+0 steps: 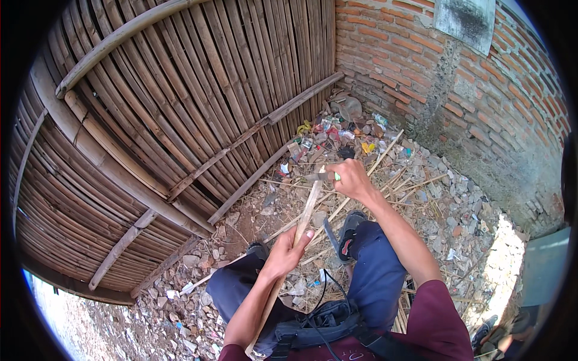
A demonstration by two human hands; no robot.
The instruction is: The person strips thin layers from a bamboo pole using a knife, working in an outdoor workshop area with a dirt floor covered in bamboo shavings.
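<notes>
My left hand is wrapped round a long pale bamboo strip, its thumb lying along the wood. The strip slants from beside my left forearm up to the middle of the view. Near its far end, a knife lies crosswise with its blade touching the strip. My right hand grips the knife; a bit of green handle shows by the fingers. The two hands are well apart, the right one farther off. The strip's near end runs down past my left forearm over my leg.
A bamboo slat wall rises at the left, meeting a brick wall at the far corner. Rubble and loose bamboo strips cover the ground, with litter in the corner. Another person's shoe shows at lower right.
</notes>
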